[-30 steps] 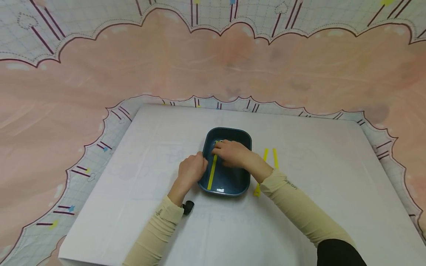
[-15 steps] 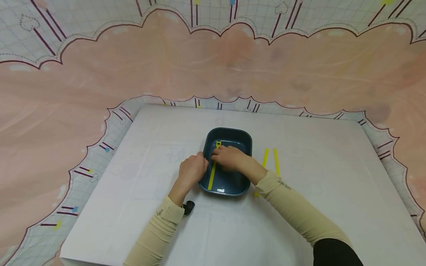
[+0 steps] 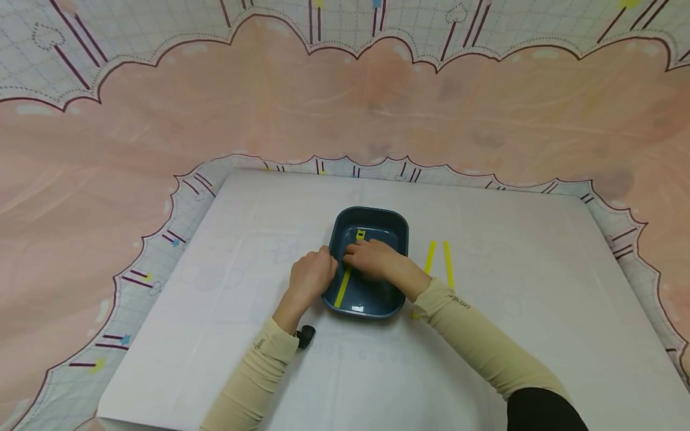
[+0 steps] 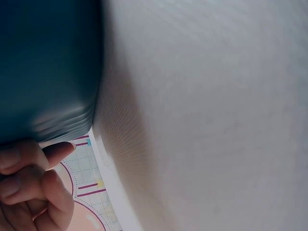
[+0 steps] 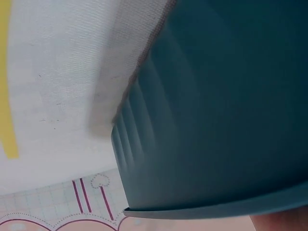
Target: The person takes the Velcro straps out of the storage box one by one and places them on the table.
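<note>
A dark blue, round-cornered basin (image 3: 372,302) stands on the white surface. My left hand (image 3: 312,272) grips its left rim; in the left wrist view, curled fingers (image 4: 36,190) show beside the basin wall (image 4: 48,72). Inside the basin a yellow cable tie (image 3: 342,288) with a slotted head lies slanted along the left side. Over its middle is my right hand (image 3: 372,258), fingers bent down onto it and the fingertips hidden. The right wrist view mostly has the basin's outer wall (image 5: 202,134), with a bit of the hand under the rim.
To the right of the basin, two more yellow strips (image 3: 448,263) lie on the white table (image 3: 528,287), partly behind the right forearm. A patterned cloth (image 3: 345,108) rises behind the table. A black device (image 3: 305,336) sits at the left wrist.
My right hand has shifted slightly nearer and left inside the basin, uncovering the cable tie's head. That head has swung to the right. My left hand stays on the rim.
</note>
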Action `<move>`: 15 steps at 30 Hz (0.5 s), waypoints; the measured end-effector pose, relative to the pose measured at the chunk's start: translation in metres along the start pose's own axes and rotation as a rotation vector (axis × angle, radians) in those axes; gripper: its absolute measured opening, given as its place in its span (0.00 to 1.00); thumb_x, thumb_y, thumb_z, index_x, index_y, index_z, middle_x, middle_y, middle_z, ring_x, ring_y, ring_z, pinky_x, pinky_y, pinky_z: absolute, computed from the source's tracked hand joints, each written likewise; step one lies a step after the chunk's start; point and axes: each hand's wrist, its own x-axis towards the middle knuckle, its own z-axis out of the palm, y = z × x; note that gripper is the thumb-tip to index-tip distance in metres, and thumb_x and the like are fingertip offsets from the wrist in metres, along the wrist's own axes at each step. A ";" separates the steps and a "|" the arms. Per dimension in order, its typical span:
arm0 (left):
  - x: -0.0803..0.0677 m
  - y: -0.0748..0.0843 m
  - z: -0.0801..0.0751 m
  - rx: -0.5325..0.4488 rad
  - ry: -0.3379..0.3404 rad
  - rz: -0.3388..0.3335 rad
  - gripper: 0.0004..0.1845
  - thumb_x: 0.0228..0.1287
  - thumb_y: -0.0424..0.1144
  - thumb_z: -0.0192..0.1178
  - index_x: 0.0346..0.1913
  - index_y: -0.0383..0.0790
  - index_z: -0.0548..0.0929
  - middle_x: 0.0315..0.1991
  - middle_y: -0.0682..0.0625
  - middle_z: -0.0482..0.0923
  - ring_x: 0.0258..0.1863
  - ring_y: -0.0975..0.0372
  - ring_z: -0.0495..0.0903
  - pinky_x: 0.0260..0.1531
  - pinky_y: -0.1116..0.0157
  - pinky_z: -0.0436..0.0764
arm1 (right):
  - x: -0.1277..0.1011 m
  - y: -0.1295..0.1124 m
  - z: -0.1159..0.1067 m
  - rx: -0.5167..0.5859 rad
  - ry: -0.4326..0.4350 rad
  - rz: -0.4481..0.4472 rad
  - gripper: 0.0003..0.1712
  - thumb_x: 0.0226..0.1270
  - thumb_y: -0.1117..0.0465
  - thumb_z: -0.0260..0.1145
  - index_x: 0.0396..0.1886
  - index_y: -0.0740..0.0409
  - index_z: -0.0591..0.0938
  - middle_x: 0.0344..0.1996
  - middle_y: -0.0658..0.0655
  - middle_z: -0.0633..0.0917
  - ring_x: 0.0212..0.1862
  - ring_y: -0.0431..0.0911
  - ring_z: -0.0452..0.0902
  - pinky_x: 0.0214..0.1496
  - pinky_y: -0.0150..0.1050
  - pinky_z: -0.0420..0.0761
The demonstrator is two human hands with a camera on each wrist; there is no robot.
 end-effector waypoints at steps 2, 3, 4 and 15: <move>0.000 0.000 0.000 0.002 0.001 0.001 0.11 0.70 0.38 0.52 0.33 0.33 0.76 0.20 0.46 0.73 0.17 0.57 0.73 0.18 0.61 0.73 | 0.000 0.000 0.001 0.000 0.010 -0.002 0.22 0.67 0.62 0.65 0.60 0.52 0.78 0.60 0.54 0.77 0.60 0.49 0.72 0.58 0.44 0.75; 0.000 0.000 0.000 0.002 0.001 0.003 0.11 0.70 0.38 0.52 0.33 0.33 0.76 0.20 0.46 0.73 0.17 0.57 0.73 0.18 0.62 0.73 | 0.000 0.000 0.001 -0.001 0.016 -0.003 0.21 0.67 0.62 0.66 0.60 0.52 0.79 0.60 0.54 0.78 0.60 0.48 0.73 0.57 0.44 0.75; 0.000 -0.001 0.000 0.002 0.002 0.004 0.11 0.70 0.38 0.52 0.33 0.33 0.76 0.20 0.46 0.73 0.17 0.57 0.73 0.18 0.62 0.73 | 0.000 0.000 0.002 -0.002 0.024 -0.005 0.21 0.66 0.62 0.66 0.59 0.52 0.79 0.59 0.54 0.78 0.59 0.48 0.73 0.57 0.43 0.75; 0.000 -0.001 0.001 0.002 0.020 0.016 0.11 0.70 0.37 0.52 0.33 0.33 0.77 0.20 0.46 0.72 0.17 0.57 0.73 0.19 0.60 0.74 | 0.001 0.001 0.007 0.011 0.066 -0.002 0.14 0.68 0.62 0.64 0.52 0.54 0.82 0.50 0.54 0.83 0.50 0.47 0.77 0.54 0.43 0.78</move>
